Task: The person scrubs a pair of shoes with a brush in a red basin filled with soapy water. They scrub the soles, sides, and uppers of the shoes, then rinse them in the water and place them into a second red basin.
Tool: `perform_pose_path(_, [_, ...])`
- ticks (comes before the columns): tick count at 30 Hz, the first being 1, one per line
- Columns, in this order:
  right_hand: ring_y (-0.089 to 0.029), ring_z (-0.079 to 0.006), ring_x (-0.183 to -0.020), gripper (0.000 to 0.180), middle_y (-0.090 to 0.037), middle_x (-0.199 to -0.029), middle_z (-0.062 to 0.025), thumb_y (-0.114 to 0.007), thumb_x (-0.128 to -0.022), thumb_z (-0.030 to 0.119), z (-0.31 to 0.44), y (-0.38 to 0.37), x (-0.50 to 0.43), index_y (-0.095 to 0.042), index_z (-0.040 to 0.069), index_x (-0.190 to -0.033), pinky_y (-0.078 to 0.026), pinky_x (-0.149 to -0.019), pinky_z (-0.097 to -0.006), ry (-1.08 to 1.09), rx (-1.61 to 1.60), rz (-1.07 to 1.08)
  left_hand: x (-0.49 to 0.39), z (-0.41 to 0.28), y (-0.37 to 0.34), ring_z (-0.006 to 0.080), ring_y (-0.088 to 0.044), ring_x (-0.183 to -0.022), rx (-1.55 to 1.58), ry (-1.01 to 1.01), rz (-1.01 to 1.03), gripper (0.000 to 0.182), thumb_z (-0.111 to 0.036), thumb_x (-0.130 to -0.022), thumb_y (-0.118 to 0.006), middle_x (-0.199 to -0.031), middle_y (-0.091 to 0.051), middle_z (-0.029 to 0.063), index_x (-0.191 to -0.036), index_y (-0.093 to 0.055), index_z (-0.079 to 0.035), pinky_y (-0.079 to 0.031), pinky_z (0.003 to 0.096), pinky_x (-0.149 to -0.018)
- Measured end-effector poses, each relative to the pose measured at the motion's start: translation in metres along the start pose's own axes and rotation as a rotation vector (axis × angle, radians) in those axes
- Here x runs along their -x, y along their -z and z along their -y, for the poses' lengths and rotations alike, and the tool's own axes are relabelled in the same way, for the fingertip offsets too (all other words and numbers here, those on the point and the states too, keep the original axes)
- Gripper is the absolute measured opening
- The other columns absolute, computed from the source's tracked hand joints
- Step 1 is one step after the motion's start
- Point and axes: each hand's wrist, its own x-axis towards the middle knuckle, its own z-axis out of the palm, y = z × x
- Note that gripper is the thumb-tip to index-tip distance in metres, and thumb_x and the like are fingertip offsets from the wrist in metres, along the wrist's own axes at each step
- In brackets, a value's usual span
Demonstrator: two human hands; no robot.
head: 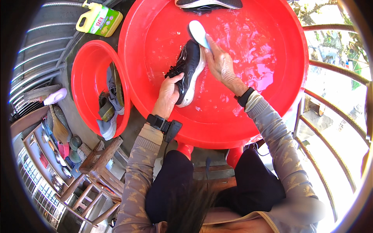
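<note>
My left hand point(170, 91) grips a black sneaker point(189, 68) with a white sole by its heel end and laces, holding it over a large red plastic basin point(137, 96). Shallow water point(247, 58) lies in the basin. In my right hand point(220, 62) is a scrubbing brush point(198, 32) with a white back. Its dark bristles sit at the toe of the sneaker; whether they touch it is hard to tell. Another black shoe point(208, 4) with a white sole lies at the basin's far side, cut off by the picture's edge.
A smaller red bucket point(84, 72) with several grey shoes point(107, 128) stands left of the basin. Behind it is a yellow pump jug point(100, 20). A wooden chair point(96, 169) stands at lower left, a metal railing point(338, 65) along the right.
</note>
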Motion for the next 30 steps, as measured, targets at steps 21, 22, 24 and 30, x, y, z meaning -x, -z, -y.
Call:
perform_pose_path(21, [-0.063, -0.0297, -0.056, 0.066, -0.06, -0.076, -0.0175, -0.053, -0.08, 0.003, 0.026, 0.004, 0.076, -0.04, 0.022, -0.142, -0.051, -0.048, -0.0408, 0.164, 0.186, 0.336, -0.001, 0.018, -0.014, 0.0275, -0.057, -0.111, 0.278, 0.033, 0.06, 0.037, -0.022, -0.095, -0.055, -0.122, -0.058, 0.0144, -0.126, -0.05, -0.002, -0.045, 0.0413, -0.099])
perform_pose_path(22, [-0.063, -0.0291, -0.055, 0.067, -0.06, -0.077, -0.0181, -0.053, -0.08, 0.001, 0.022, 0.007, 0.074, -0.039, 0.022, -0.142, -0.051, -0.046, -0.0402, 0.176, 0.295, 0.333, 0.002, 0.019, -0.014, 0.0253, -0.059, -0.105, 0.241, 0.066, 0.021, 0.034, -0.02, -0.095, -0.056, -0.118, -0.06, 0.0128, -0.123, -0.052, -0.001, -0.047, 0.039, -0.095])
perform_pose_path(24, [-0.061, -0.028, -0.05, 0.068, -0.061, -0.077, -0.0171, -0.053, -0.08, 0.001, 0.012, 0.012, 0.064, -0.039, 0.024, -0.142, -0.051, -0.043, -0.0391, 0.141, 0.49, 0.227, 0.006, 0.019, -0.017, 0.0234, -0.061, -0.098, 0.181, 0.063, 0.012, 0.031, -0.018, -0.095, -0.057, -0.111, -0.063, 0.0125, -0.119, -0.054, 0.002, -0.05, 0.0356, -0.09])
perform_pose_path(30, [-0.061, -0.0282, -0.051, 0.067, -0.059, -0.073, -0.0149, -0.052, -0.081, 0.003, 0.022, 0.021, 0.052, -0.039, 0.026, -0.142, -0.05, -0.043, -0.0389, 0.297, 0.305, 0.37, 0.006, 0.013, -0.024, 0.028, -0.059, -0.107, 0.24, -0.022, 0.078, 0.037, -0.02, -0.095, -0.055, -0.118, -0.06, 0.0157, -0.125, -0.05, 0.001, -0.046, 0.0434, -0.099])
